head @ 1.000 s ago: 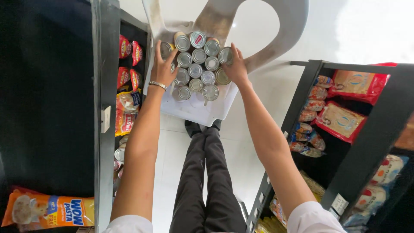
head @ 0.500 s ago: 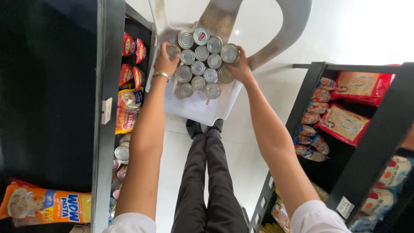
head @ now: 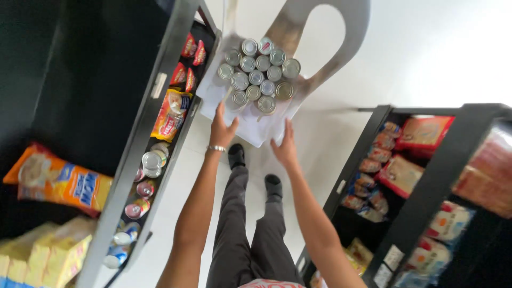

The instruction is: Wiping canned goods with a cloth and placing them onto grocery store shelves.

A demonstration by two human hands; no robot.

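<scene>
Several silver tin cans (head: 258,72) stand packed together on the seat of a white plastic chair (head: 255,132). My left hand (head: 221,128), with a bracelet on its wrist, hovers at the seat's near left edge, fingers spread, holding nothing. My right hand (head: 285,146) is at the seat's front edge, also spread and empty. Both hands are a little short of the cans and do not touch them. Whether either hand touches the seat I cannot tell.
A black shelf unit (head: 160,96) on the left holds red and yellow snack packets and some cans (head: 152,160) lower down. Another black shelf unit (head: 426,176) on the right carries bagged goods. My legs and black shoes stand on the white floor between them.
Both hands have let go of the sides of the can cluster and drawn back toward me. The cans stay on the chair seat.
</scene>
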